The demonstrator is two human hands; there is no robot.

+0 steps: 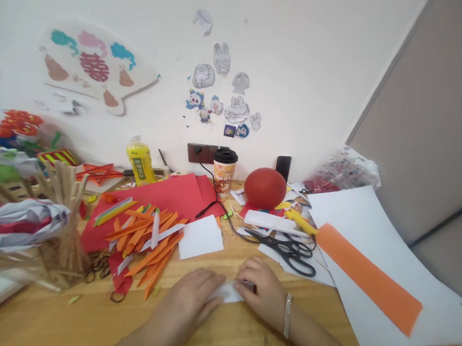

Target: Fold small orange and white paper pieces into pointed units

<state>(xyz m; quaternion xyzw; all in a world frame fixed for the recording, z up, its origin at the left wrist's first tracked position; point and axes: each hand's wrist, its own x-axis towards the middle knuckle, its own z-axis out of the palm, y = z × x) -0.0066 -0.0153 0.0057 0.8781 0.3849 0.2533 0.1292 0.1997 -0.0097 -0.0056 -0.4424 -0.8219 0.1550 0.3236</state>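
Observation:
A small piece of white paper (229,292) lies low over the wooden table, between my two hands. My left hand (192,299) grips its left end, fingers closed together with the thumb below. On the other end, my right hand (261,291) pinches the paper with curled fingers; a bracelet circles that wrist. Parts of the paper are hidden under my fingers. Beyond my hands is a square of white paper (201,238). Folded orange paper strips (155,265) form a loose heap to the left, with several white ones among them.
Black scissors (289,251) lie right of centre, near an orange strip (368,277) on large white sheets (354,218). At the back stand a yellow bottle (140,161), a lidded paper cup (224,173) and a red balloon (265,188). Wooden sticks (70,214) stick up at left.

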